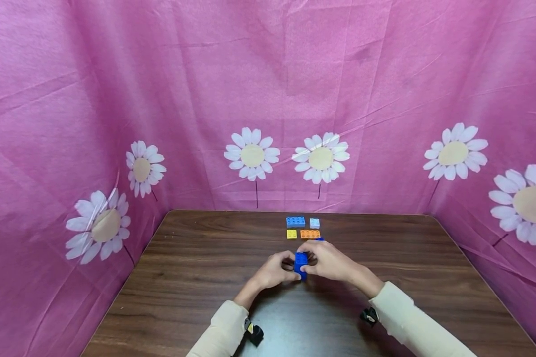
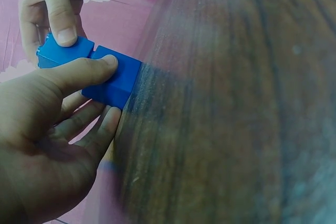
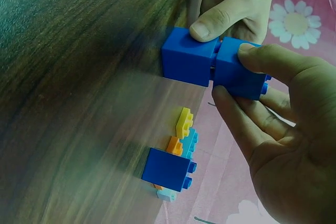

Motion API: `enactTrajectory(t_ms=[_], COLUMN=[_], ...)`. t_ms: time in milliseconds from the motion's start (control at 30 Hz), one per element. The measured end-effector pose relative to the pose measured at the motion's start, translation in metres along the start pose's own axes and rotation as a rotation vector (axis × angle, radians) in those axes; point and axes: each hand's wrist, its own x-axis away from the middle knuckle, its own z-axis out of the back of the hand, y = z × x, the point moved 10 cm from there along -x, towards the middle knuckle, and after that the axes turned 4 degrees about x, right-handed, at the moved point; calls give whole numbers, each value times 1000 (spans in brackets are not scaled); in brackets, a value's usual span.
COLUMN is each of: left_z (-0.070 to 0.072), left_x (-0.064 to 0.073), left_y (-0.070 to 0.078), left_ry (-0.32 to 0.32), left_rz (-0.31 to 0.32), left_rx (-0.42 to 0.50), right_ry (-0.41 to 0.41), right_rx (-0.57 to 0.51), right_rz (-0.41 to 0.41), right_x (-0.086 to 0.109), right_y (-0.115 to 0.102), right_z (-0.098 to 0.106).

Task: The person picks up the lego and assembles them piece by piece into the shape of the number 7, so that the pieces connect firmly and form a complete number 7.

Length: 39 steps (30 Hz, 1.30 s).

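My left hand [image 1: 274, 270] pinches a blue toy building brick [image 2: 123, 80] that stands on the tabletop, thumb on one face and fingers on the opposite one. Directly over it, my right hand [image 1: 328, 259] grips a second blue brick [image 3: 236, 69] between thumb and fingers. The two bricks are lined up one above the other, and a narrow gap with the lower brick's studs shows between them in the right wrist view. A third blue brick [image 3: 165, 169] stands on the table beyond the right hand, mostly hidden behind it in the head view.
Further back on the brown wooden table [image 1: 196, 267] lie a long blue brick [image 1: 295, 222], a small pale blue brick [image 1: 314, 223], a small yellow brick [image 1: 292, 234] and a long orange brick [image 1: 310, 234]. A pink cloth [image 1: 196, 99] printed with daisies surrounds the table's back and sides.
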Motion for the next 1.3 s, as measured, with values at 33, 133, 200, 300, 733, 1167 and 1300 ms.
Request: enactTrajectory(t_ms=[33, 133, 200, 300, 733, 1167, 1300], left_z=[0, 0, 0, -1, 0, -2, 0], left_x=[0, 0, -1, -1, -2, -3, -4], left_y=[0, -1, -1, -1, -1, 1, 1], left_ry=[0, -1, -4, -6, -14, -26, -27], left_rz=[3, 10, 12, 10, 0, -25, -24], left_rx=[1, 7, 9, 11, 12, 3, 1], right_ry=[0, -1, 1, 2, 0, 11, 6], right_rx=[6, 16, 20, 28, 27, 6, -8], right_rz=[3, 11, 16, 25, 25, 8, 6], right_x=[0, -1, -1, -1, 0, 3, 3], right_y=[-1, -2, -3, -4, -4, -2, -3], right_z=[0, 0, 0, 0, -1, -1, -2])
